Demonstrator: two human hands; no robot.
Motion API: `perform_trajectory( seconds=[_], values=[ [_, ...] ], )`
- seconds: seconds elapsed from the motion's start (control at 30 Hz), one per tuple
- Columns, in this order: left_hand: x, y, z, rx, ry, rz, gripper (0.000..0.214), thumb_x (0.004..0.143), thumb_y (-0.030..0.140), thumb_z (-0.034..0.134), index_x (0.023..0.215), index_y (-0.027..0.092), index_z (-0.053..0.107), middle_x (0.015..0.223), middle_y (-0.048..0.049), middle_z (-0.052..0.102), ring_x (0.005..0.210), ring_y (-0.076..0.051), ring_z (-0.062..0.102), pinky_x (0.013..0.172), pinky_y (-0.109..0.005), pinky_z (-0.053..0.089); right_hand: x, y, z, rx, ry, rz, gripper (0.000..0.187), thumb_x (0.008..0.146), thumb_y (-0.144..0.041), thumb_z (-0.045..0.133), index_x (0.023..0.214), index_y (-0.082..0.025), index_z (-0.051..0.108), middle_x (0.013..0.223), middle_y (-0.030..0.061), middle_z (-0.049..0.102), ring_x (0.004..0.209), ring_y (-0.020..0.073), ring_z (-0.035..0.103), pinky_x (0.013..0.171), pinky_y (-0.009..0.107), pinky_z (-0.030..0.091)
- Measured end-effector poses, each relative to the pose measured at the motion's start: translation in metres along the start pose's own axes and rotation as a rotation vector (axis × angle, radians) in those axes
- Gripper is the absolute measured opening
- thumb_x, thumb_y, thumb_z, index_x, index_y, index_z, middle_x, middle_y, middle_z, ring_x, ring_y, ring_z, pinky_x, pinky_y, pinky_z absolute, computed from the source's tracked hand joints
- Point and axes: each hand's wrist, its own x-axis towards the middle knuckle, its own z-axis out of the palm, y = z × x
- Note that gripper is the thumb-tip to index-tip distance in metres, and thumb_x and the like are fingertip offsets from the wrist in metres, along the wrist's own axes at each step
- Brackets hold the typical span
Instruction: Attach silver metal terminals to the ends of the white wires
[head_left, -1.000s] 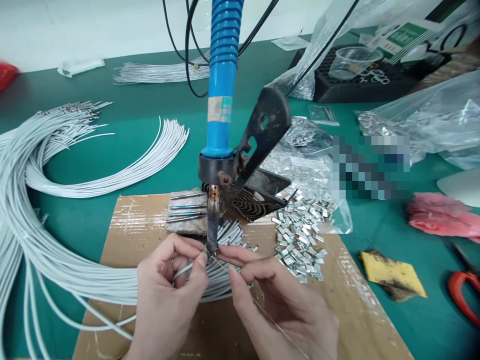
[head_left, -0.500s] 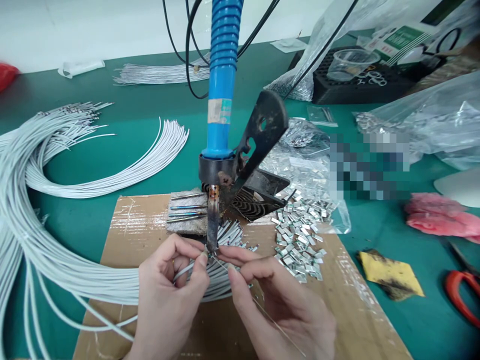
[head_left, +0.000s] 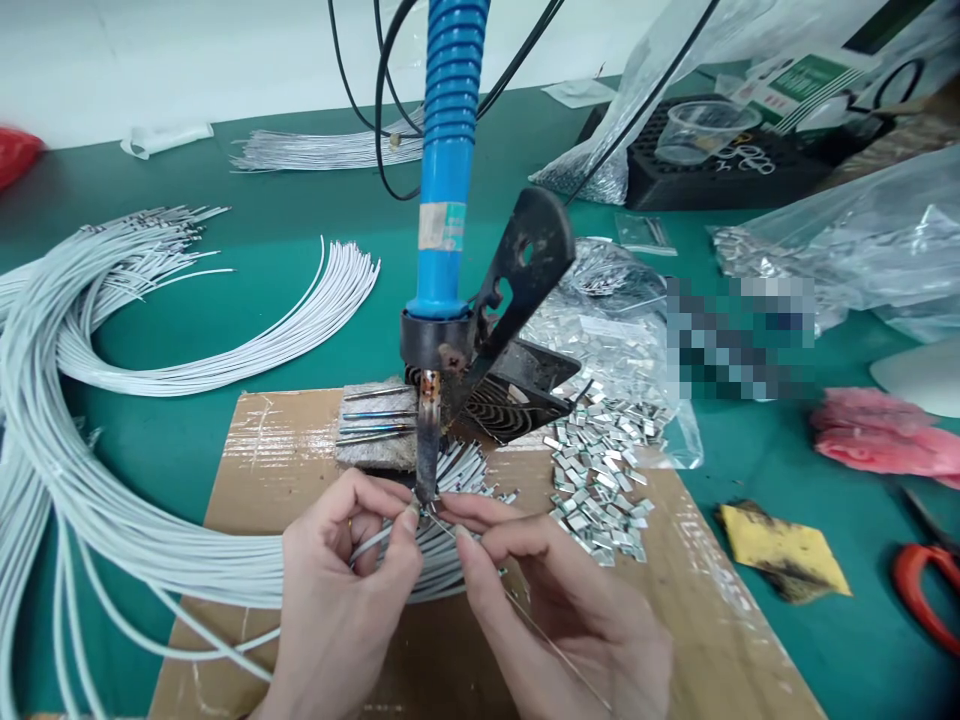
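Observation:
A blue-handled soldering iron [head_left: 442, 240] points straight down, its dark tip [head_left: 426, 470] at the fingertips of both hands. My left hand [head_left: 349, 580] is closed in a pinch around the end of a white cable [head_left: 369, 543]; any small part at that end is mostly hidden by fingers and tip. From the right, my right hand [head_left: 559, 600] pinches a thin solder wire [head_left: 551, 645], which reaches up to the iron's tip and trails below the palm. More white cables [head_left: 187, 560] run behind the left hand in a thick bundle.
Small metal connectors [head_left: 600, 490] lie heaped on the cardboard [head_left: 247, 470], right of a black iron stand [head_left: 517, 400]. A worn yellow sponge [head_left: 784, 550] and red-handled scissors [head_left: 926, 590] are at the right. Spare tips rest on a grey pad [head_left: 375, 425].
The whole view has shifted very slightly. Both hands hold nearly the same pose at the iron's tip, with the same cable and wire.

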Motion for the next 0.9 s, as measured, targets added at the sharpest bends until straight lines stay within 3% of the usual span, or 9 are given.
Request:
perform_trajectory(
  seconds=[0.1, 0.3, 0.5, 0.77, 0.9],
  values=[
    [-0.0015, 0.0046, 0.0053, -0.019, 0.055, -0.014, 0.015, 0.070, 0.014, 0.077, 0.062, 0.020, 0.065, 0.074, 0.0013, 0.071, 0.054, -0.007, 0.053, 0.046, -0.015, 0.038, 0.0001, 0.0003, -0.0003, 0.003, 0.002, 0.002, 0.016, 0.088, -0.017, 0.075, 0.075, -0.025, 0.070, 0.101, 0.0044, 0.084, 0.094, 0.0194, 0.081, 0.082, 0.023, 0.062],
    [-0.0024, 0.0028, 0.0047, -0.028, 0.053, -0.003, 0.015, 0.070, 0.015, 0.077, 0.062, 0.020, 0.066, 0.076, 0.0002, 0.072, 0.057, -0.008, 0.055, 0.043, -0.015, 0.031, 0.0007, 0.0015, -0.0025, 0.007, -0.022, -0.046, 0.017, 0.086, -0.013, 0.075, 0.076, -0.026, 0.071, 0.098, 0.0012, 0.084, 0.094, 0.0174, 0.081, 0.082, 0.020, 0.062],
    [-0.0036, 0.0052, 0.0057, -0.029, 0.071, -0.007, 0.014, 0.068, 0.015, 0.078, 0.061, 0.020, 0.066, 0.075, -0.0006, 0.072, 0.063, -0.011, 0.060, 0.043, -0.016, 0.032, 0.0004, -0.0033, 0.0003, 0.010, 0.012, 0.001, 0.017, 0.086, -0.015, 0.076, 0.074, -0.025, 0.071, 0.099, 0.0028, 0.084, 0.091, 0.0182, 0.081, 0.080, 0.021, 0.062],
    [-0.0052, 0.0049, 0.0096, -0.060, 0.103, -0.030, 0.015, 0.066, 0.015, 0.078, 0.060, 0.019, 0.065, 0.071, 0.0004, 0.071, 0.054, -0.009, 0.053, 0.043, -0.016, 0.032, -0.0009, 0.0023, 0.0003, -0.010, 0.005, 0.007, 0.016, 0.087, -0.019, 0.076, 0.072, -0.023, 0.070, 0.098, 0.0067, 0.084, 0.093, 0.0223, 0.081, 0.079, 0.026, 0.063],
    [-0.0065, -0.0003, 0.0065, -0.036, 0.092, -0.004, 0.012, 0.071, 0.018, 0.079, 0.065, 0.020, 0.069, 0.074, -0.0014, 0.072, 0.059, -0.011, 0.058, 0.043, -0.016, 0.034, -0.0025, 0.0055, 0.0002, -0.028, 0.013, 0.026, 0.017, 0.087, -0.021, 0.075, 0.072, -0.025, 0.069, 0.097, 0.0034, 0.084, 0.093, 0.0195, 0.081, 0.082, 0.024, 0.062]
  ],
)
